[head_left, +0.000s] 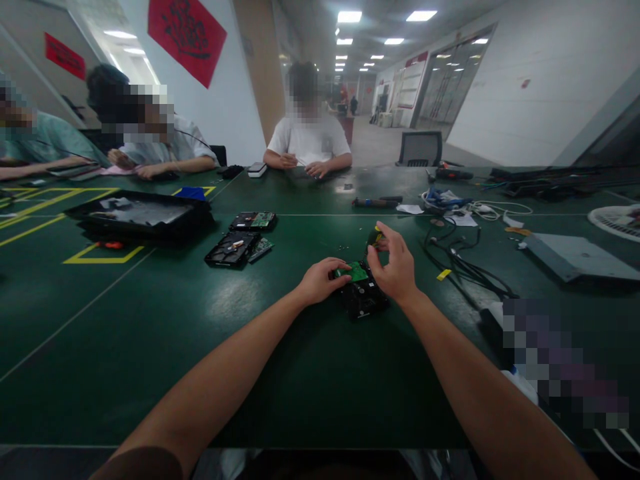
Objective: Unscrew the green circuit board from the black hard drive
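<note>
A person worked over a black hard drive [364,300] that lay flat on a green table [280,373], its green circuit board [357,271] facing up. The right hand [396,265] had its fingers clamped on a yellow-and-black screwdriver [373,238], held above the drive's far right edge. The left hand [319,281] rested its thumb and fingers against the drive's left side; whether they gripped it could not be told. Small screws [343,247] were scattered just beyond. To the left sat two more drives [233,249], near a wide black tray [145,230]; to the right, dark cables [457,260] and a gray metal box [580,257]. Across the table, a co-worker in a white shirt [310,141] sat with both hands over the tabletop.
</note>
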